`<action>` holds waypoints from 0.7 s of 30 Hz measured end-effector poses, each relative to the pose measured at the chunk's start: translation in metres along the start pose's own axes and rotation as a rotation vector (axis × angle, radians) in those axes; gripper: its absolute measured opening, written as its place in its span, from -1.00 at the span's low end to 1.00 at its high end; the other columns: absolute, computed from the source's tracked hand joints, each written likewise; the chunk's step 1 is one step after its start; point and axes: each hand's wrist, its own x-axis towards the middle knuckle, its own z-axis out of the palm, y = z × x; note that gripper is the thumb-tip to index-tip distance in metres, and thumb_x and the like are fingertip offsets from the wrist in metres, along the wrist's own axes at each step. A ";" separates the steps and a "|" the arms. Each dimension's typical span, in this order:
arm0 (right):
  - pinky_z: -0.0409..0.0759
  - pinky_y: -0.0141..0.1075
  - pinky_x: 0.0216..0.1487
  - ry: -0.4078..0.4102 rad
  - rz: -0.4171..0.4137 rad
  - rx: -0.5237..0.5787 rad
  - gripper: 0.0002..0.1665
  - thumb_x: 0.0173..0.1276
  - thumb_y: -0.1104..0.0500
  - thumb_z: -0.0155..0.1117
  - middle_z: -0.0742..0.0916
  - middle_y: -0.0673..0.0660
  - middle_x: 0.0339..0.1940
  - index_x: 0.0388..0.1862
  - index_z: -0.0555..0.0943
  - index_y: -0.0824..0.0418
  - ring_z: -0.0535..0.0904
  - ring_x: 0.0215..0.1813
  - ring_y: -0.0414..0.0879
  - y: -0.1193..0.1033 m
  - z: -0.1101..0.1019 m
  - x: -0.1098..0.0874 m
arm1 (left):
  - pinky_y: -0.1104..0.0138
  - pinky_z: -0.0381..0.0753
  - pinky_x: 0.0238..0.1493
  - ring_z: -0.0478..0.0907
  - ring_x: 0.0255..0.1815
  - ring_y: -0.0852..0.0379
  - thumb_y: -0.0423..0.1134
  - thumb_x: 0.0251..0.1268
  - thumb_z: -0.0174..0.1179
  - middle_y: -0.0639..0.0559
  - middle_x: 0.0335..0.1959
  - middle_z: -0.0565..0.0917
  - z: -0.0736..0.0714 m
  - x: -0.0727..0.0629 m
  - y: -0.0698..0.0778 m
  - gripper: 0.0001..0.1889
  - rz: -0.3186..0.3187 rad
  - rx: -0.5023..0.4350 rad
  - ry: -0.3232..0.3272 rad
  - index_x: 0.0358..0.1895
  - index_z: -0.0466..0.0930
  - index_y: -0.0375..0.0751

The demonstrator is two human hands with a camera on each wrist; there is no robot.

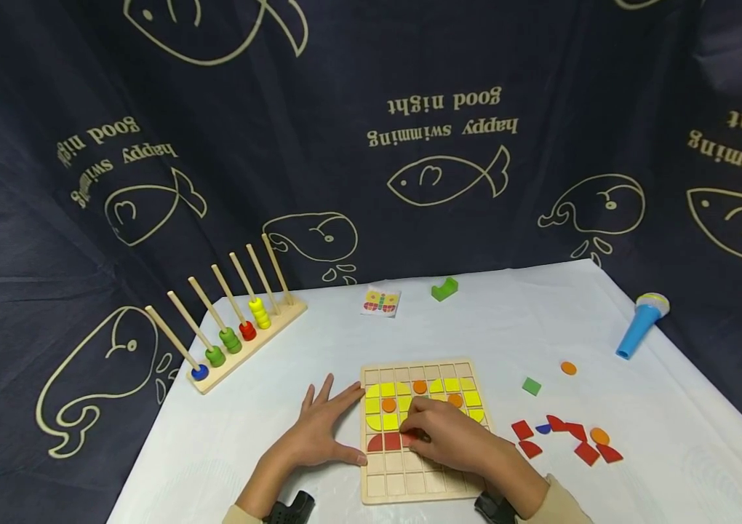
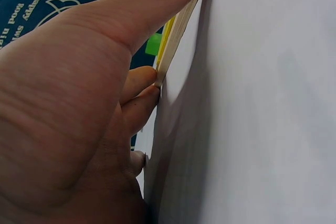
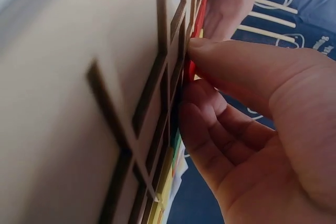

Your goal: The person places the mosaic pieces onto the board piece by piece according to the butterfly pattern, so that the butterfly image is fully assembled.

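Observation:
A wooden grid board (image 1: pixel 393 486) lies on the white table with yellow tiles (image 1: pixel 452 384) and orange discs (image 1: pixel 388 405) set in its upper cells. My left hand (image 1: pixel 318 435) has its fingers spread along the board's left side, fingertips and thumb at the edge. The board's rim (image 2: pixel 181 27) meets that thumb in the left wrist view. Over the middle of the board, my right hand (image 1: pixel 446 435) pinches a red tile (image 3: pixel 189 70) between thumb and fingers, low at the grid. Left of it, a red quarter-round tile and a red square (image 1: pixel 392 441) sit in the same row.
Loose red tiles (image 1: pixel 586 453), a green square (image 1: pixel 531 386) and orange discs (image 1: pixel 569 368) lie right of the board. A peg stand (image 1: pixel 289 314) with coloured beads is at left. Farther back are a pattern card (image 1: pixel 380 301), a green block (image 1: pixel 445 290) and a blue toy microphone (image 1: pixel 639 330).

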 end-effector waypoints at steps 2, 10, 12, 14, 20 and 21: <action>0.49 -0.47 -0.28 -0.008 0.010 0.010 -0.79 0.24 0.10 0.41 0.56 -0.18 -0.29 -0.14 0.76 0.06 0.46 -0.32 -0.35 0.000 0.000 0.000 | -0.24 -0.44 0.34 -0.31 0.51 -0.24 0.52 -0.39 0.33 0.18 0.47 0.19 0.000 0.000 0.000 0.18 -0.002 0.002 0.001 0.47 0.22 0.09; 0.53 -0.39 -0.23 0.027 0.020 -0.008 -0.81 0.24 0.10 0.39 0.57 -0.19 -0.28 -0.16 0.75 0.04 0.47 -0.29 -0.32 0.006 -0.008 -0.008 | -0.23 -0.45 0.35 -0.31 0.51 -0.23 0.49 -0.39 0.37 0.18 0.47 0.20 -0.001 -0.001 0.002 0.18 0.002 -0.007 0.005 0.47 0.23 0.07; 0.55 -0.37 -0.21 0.058 0.031 -0.009 -0.82 0.24 0.12 0.38 0.58 -0.19 -0.28 -0.17 0.74 0.04 0.49 -0.27 -0.32 0.011 -0.013 -0.012 | -0.24 -0.45 0.34 -0.30 0.51 -0.24 0.48 -0.39 0.37 0.17 0.47 0.20 -0.001 -0.002 0.003 0.18 0.003 -0.012 0.007 0.46 0.23 0.07; 0.56 -0.36 -0.22 0.084 0.053 -0.007 -0.83 0.25 0.14 0.37 0.59 -0.19 -0.28 -0.17 0.73 0.06 0.49 -0.28 -0.31 0.017 -0.020 -0.018 | -0.24 -0.45 0.34 -0.31 0.51 -0.24 0.48 -0.39 0.38 0.16 0.47 0.20 0.000 -0.003 0.003 0.18 0.001 -0.023 -0.001 0.46 0.23 0.06; 0.53 -0.37 -0.27 0.161 0.174 -0.060 -0.82 0.22 0.13 0.41 0.58 -0.19 -0.31 -0.18 0.74 0.04 0.46 -0.32 -0.29 0.040 -0.042 -0.036 | -0.22 -0.46 0.35 -0.31 0.52 -0.23 0.49 -0.39 0.37 0.16 0.47 0.21 -0.001 -0.002 0.004 0.18 -0.001 -0.023 -0.004 0.46 0.23 0.05; 0.54 -0.35 -0.25 0.172 0.206 -0.070 -0.81 0.21 0.13 0.41 0.59 -0.19 -0.29 -0.17 0.74 0.04 0.45 -0.31 -0.29 0.044 -0.046 -0.039 | -0.22 -0.46 0.35 -0.31 0.52 -0.23 0.49 -0.39 0.36 0.17 0.47 0.21 -0.001 -0.002 0.004 0.18 -0.003 -0.017 -0.001 0.46 0.23 0.06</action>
